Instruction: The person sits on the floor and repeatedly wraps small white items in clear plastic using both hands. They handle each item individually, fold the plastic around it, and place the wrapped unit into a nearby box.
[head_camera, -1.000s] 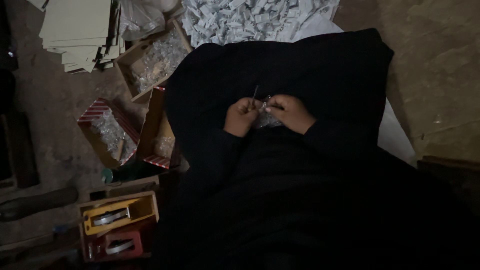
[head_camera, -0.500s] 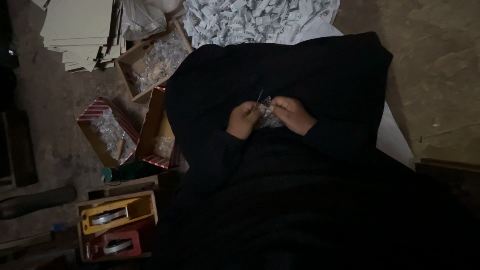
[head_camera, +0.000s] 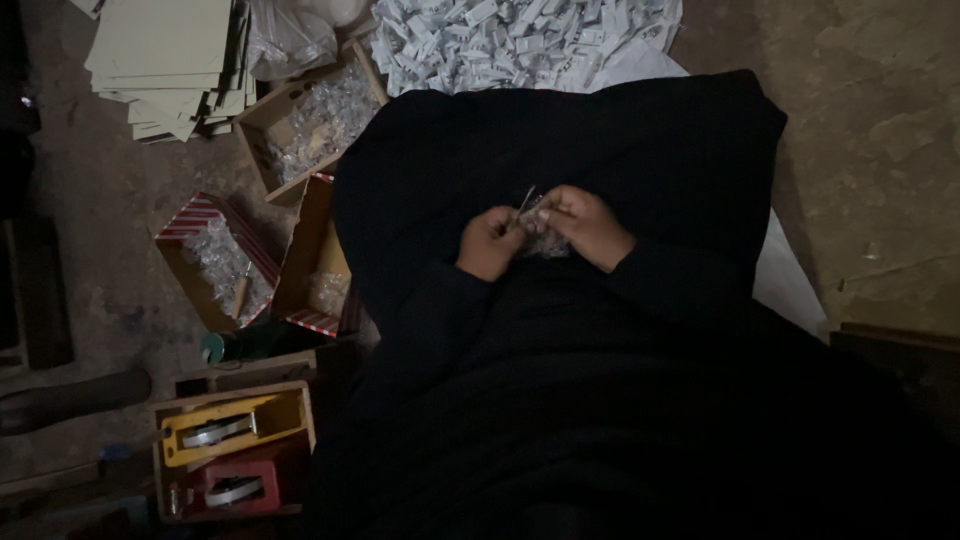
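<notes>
At the far left, on the floor, a stack of flat cardboard sheets is lying, and below it a yellow tape dispenser and a red tape dispenser are being kept in a wooden tray. Beside these, 3 open cartons are standing: a striped carton, an upper carton holding small clear packets, and a tilted carton leaning against the dark-clothed lap. At the top, a heap of small white pieces is being kept, seemingly already finished, though this cannot be confirmed. In the middle, over the lap, the left hand is being held closed around a small item, and a thin metal piece is being pinched between both hands. The right hand is being held closed on a small clear packet. The piece appears to be mid-assembly; many packets in the cartons look unprocessed.
</notes>
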